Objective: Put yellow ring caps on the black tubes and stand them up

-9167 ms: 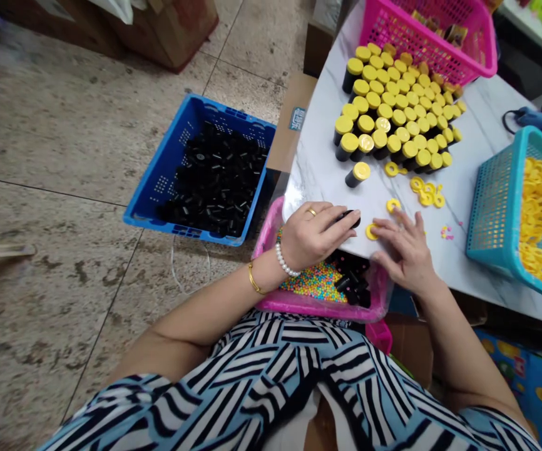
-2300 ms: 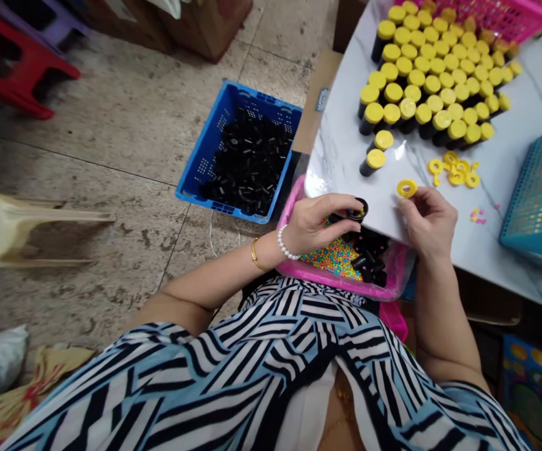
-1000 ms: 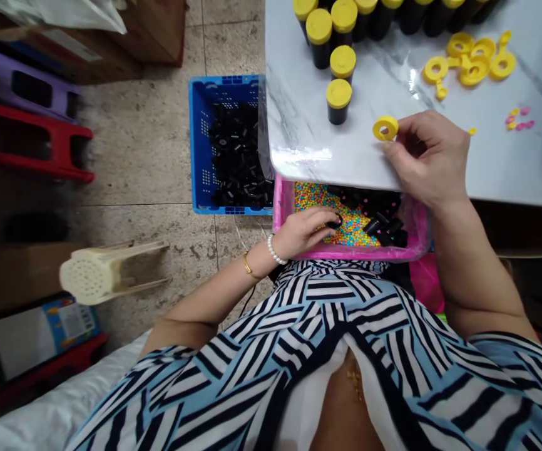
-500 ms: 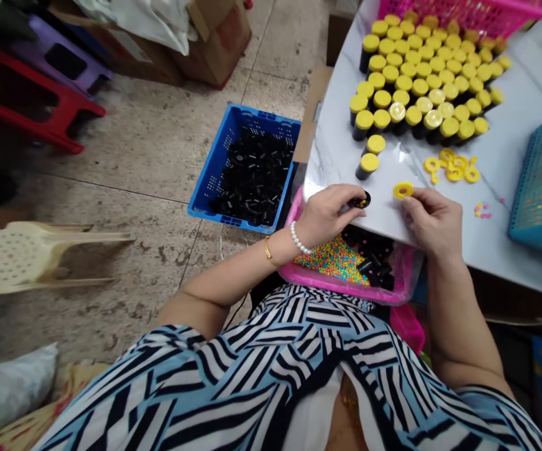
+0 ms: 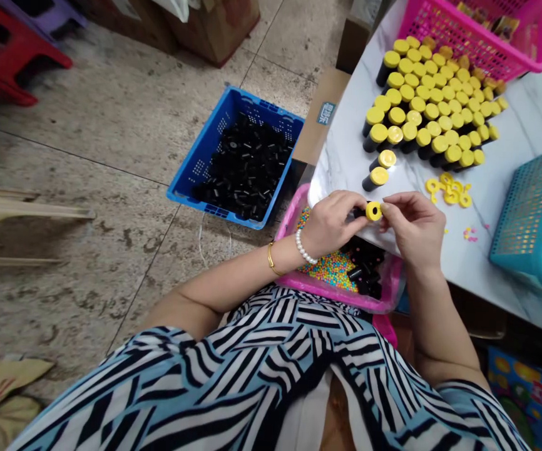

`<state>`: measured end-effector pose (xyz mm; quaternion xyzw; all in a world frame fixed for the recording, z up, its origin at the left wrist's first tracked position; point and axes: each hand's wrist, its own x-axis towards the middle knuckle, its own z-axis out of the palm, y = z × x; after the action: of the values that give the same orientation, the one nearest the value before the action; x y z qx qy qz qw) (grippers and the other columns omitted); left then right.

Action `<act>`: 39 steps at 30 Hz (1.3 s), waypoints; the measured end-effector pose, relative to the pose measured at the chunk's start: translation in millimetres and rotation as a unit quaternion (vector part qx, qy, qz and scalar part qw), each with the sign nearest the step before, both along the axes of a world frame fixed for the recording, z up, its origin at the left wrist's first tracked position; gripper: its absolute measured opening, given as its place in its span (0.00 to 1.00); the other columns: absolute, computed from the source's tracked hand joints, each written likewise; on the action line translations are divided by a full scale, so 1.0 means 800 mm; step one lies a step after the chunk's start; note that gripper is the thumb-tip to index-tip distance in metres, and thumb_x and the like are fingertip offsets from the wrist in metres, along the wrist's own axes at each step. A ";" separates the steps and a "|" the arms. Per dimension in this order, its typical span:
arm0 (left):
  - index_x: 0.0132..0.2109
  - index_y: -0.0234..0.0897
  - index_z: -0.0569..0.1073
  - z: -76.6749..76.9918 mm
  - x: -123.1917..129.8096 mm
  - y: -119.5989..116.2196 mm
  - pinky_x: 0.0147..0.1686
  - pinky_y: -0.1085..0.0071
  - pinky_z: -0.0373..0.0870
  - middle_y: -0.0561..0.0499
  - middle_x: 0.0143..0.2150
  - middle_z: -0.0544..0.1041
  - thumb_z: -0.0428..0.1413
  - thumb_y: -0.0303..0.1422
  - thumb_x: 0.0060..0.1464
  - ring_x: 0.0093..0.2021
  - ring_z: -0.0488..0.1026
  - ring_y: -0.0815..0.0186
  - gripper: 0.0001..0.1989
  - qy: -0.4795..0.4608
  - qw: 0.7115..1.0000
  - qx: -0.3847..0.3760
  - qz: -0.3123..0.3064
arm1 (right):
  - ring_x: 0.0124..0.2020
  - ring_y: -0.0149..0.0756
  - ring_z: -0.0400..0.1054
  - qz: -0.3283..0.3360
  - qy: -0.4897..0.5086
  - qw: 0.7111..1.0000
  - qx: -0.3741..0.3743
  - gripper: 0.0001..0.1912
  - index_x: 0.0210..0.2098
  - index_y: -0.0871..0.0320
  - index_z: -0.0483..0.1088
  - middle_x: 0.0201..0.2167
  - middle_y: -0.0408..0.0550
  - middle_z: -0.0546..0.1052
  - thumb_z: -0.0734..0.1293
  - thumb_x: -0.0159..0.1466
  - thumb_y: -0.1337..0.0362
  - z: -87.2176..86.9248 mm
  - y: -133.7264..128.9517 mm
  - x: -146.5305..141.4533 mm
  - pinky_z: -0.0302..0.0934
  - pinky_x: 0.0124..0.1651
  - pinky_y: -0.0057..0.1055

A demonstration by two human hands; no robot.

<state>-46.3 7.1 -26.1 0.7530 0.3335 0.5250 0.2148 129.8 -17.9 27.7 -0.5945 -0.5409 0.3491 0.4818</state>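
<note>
My left hand point(image 5: 334, 219) is closed on a small black tube point(image 5: 360, 212), mostly hidden by the fingers. Over the mouth of the tube sits a yellow ring point(image 5: 373, 211) with a hole in its middle, pinched at its right side by the fingertips of my right hand point(image 5: 414, 222). Whether the ring is seated in the tube or only touching it, I cannot tell. Both hands are above the front edge of the table. Below them, a pink tray point(image 5: 318, 291) holds tiny coloured balls point(image 5: 330, 269) and several black tubes point(image 5: 367, 275).
Many black tubes with yellow caps point(image 5: 430, 111) stand on the marble-patterned table point(image 5: 463, 263). Loose yellow rings point(image 5: 450, 190) lie nearer me. A pink basket point(image 5: 475, 44) stands behind, a teal basket point(image 5: 515, 232) at right. On the floor, a blue crate point(image 5: 214, 216) holds black tubes.
My right hand has moved left and brought the yellow ring to the mouth of the black tube. The left hand still holds the tube. The view has shifted slightly.
</note>
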 end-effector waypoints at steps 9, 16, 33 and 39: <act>0.50 0.36 0.75 -0.004 -0.004 0.002 0.49 0.64 0.79 0.44 0.49 0.82 0.55 0.33 0.70 0.50 0.80 0.63 0.07 0.056 0.995 0.075 -0.019 | 0.28 0.31 0.74 0.039 -0.066 0.996 -0.048 0.10 0.42 0.55 0.77 0.34 0.45 0.78 0.72 0.67 0.56 0.010 -0.001 -0.008 0.73 0.33 0.32; 0.53 0.35 0.72 0.001 -0.013 -0.003 0.45 0.70 0.81 0.47 0.47 0.83 0.57 0.34 0.68 0.45 0.83 0.66 0.10 0.045 0.998 -0.010 -0.045 | 0.27 0.27 0.73 0.142 0.046 0.966 -0.211 0.19 0.47 0.54 0.70 0.29 0.39 0.73 0.77 0.63 0.54 0.022 0.014 0.003 0.73 0.34 0.26; 0.50 0.39 0.77 -0.008 -0.004 0.002 0.52 0.66 0.80 0.46 0.54 0.83 0.54 0.35 0.70 0.53 0.81 0.63 0.09 0.025 0.998 0.000 -0.059 | 0.27 0.29 0.68 0.138 0.000 0.965 -0.221 0.17 0.43 0.52 0.69 0.27 0.39 0.72 0.75 0.65 0.50 0.029 0.014 0.005 0.69 0.33 0.28; 0.46 0.36 0.78 0.009 -0.003 0.006 0.53 0.65 0.80 0.44 0.50 0.84 0.63 0.36 0.63 0.50 0.82 0.62 0.09 -0.008 0.998 -0.030 -0.056 | 0.27 0.28 0.71 0.134 0.067 0.964 -0.219 0.19 0.42 0.54 0.69 0.27 0.40 0.76 0.77 0.62 0.50 0.015 0.012 0.010 0.69 0.33 0.27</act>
<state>-49.0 12.3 -18.9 0.7594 0.3044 0.5083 0.2688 137.4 -8.5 39.8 -0.5831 -0.4924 0.5590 0.3241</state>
